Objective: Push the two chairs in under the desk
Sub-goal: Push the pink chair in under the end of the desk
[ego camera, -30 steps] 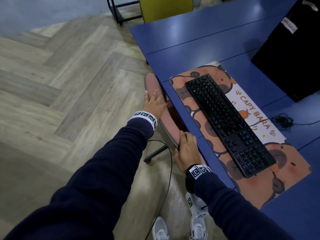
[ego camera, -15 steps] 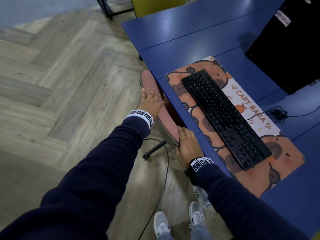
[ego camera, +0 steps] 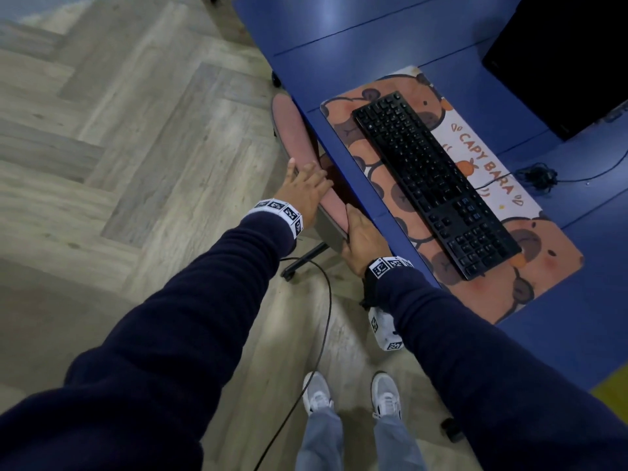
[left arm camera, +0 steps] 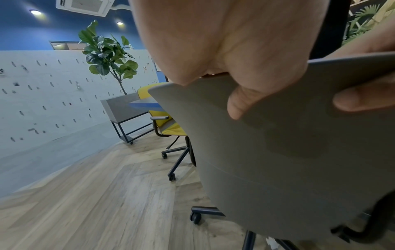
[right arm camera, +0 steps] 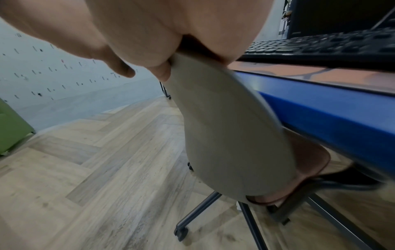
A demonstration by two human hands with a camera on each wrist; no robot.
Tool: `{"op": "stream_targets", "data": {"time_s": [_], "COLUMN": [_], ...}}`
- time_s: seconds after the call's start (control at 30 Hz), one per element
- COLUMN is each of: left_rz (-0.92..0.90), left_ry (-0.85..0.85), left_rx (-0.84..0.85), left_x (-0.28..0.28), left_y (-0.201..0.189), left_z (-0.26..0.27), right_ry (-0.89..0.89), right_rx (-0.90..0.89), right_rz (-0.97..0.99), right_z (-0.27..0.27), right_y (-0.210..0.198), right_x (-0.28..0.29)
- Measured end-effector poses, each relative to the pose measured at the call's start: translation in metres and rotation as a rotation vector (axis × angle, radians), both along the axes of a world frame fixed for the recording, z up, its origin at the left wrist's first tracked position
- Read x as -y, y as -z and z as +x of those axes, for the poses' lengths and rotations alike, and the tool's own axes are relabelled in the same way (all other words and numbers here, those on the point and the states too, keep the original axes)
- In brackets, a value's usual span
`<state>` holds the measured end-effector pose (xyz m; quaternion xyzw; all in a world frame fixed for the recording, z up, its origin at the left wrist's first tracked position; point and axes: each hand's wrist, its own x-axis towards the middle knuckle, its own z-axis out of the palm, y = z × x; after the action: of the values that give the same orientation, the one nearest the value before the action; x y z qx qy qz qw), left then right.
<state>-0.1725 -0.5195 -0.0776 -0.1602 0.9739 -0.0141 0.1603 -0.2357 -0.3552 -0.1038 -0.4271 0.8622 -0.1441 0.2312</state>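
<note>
Left hand (ego camera: 306,188) lies over the top edge of the pink chair's backrest (ego camera: 292,130), fingers laid across the padded top; in the left wrist view a thumb tip shows bent down against the grey back shell, so I read it as wrapped over the rim, not just flat on it. Right hand (ego camera: 362,237) is on the near end of the same backrest, thumb and fingers curled round the shell's edge, as the right wrist view shows.

Chair position: the pink chair (right arm camera: 230,135) sits tight to the blue worktop (ego camera: 390,32), its backrest top just beside the worktop's edge. In the right wrist view the seat is already under the worktop's edge and one wheeled leg trails out over the wooden floor (ego camera: 102,164). I judge this chair as good as home, with little travel left.

Second chair: a yellow chair (left arm camera: 169,125) stands farther along, at the far end of the blue worktop. I can't tell whether its seat is under that worktop, so whether it still wants a push I cannot say.

On the worktop: black keyboard (ego camera: 431,178) on a capybara desk mat (ego camera: 482,158), dark monitor (ego camera: 564,56) far right. A loose cable (ego camera: 323,321) runs across the floor near my shoes; worth watching around the wheels.
</note>
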Motion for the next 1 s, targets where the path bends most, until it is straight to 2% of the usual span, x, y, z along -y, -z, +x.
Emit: {"op": "stream_targets", "data": {"time_s": [0.2, 0.37, 0.67, 0.9, 1.0], "left_rz": [0.127, 0.281, 0.439, 0.485, 0.507], "left_ry": [-0.03, -0.135, -0.351, -0.508, -0.528], "left_rx": [-0.012, -0.025, -0.249, -0.53, -0.562], "left_x": [-0.066, -0.126, -0.266, -0.401, -0.456], "left_y": [-0.011, -0.034, -0.1, -0.148, -0.161], "left_z": [0.025, 0.038, 0.068, 0.059, 0.055], "right_ry": [0.034, -0.056, -0.189, -0.296, -0.317], "right_rx": [0.052, 0.109, 0.175, 0.217, 0.228], "right_rz": [0.002, -0.014, -0.08, -0.225, -0.234], "right_z": [0.002, -0.002, -0.042, -0.068, -0.078], "right_y": [-0.007, -0.029, -0.057, -0.089, -0.106], "right_x": [-0.051, -0.105, -0.245, -0.349, -0.397]}}
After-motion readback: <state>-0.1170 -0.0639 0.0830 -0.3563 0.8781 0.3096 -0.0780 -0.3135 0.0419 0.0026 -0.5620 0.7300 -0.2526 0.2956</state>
